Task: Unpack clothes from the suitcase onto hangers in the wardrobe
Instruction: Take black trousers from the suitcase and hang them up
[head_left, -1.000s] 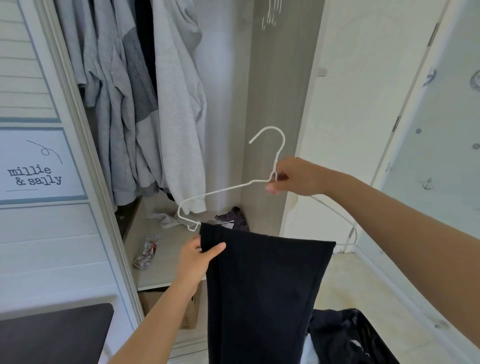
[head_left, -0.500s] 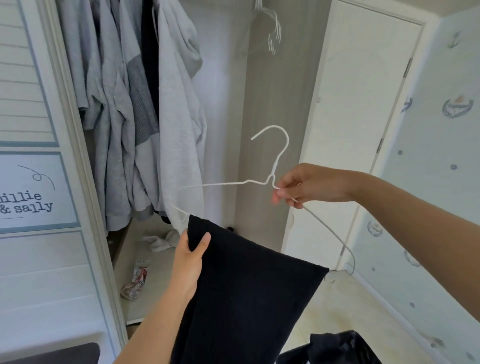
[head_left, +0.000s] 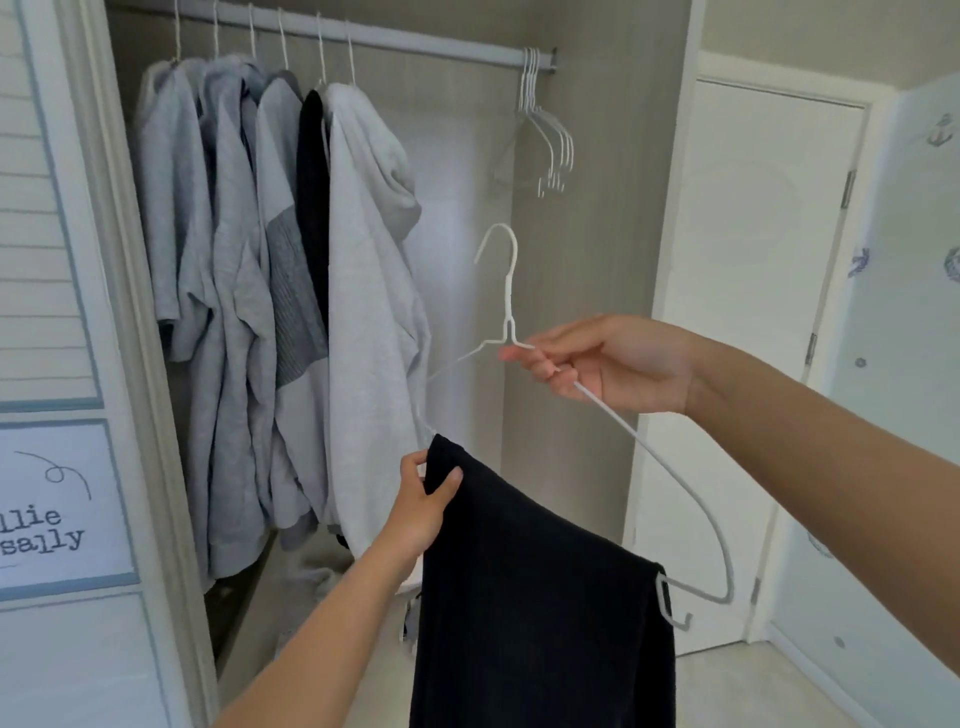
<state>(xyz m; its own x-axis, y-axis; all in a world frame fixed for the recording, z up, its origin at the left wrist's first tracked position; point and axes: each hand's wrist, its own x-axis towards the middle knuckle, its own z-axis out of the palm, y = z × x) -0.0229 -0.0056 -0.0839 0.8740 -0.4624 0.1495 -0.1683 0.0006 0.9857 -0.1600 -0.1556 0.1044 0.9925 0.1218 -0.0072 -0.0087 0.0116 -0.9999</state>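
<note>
The right hand (head_left: 608, 364) grips a white wire hanger (head_left: 508, 306) on its right shoulder, just below the neck, with the hook pointing up. A black garment (head_left: 535, 597) hangs down from the hanger, its top edge running between the hanger's two ends. The left hand (head_left: 423, 506) pinches the garment's upper left corner. Further off, in the wardrobe, a rail (head_left: 415, 44) carries grey clothes (head_left: 234, 260) and a pale hoodie (head_left: 369, 291) on the left. A bunch of empty hangers (head_left: 550, 135) hangs at its right end. A white door (head_left: 753, 312) stands to the right.
</note>
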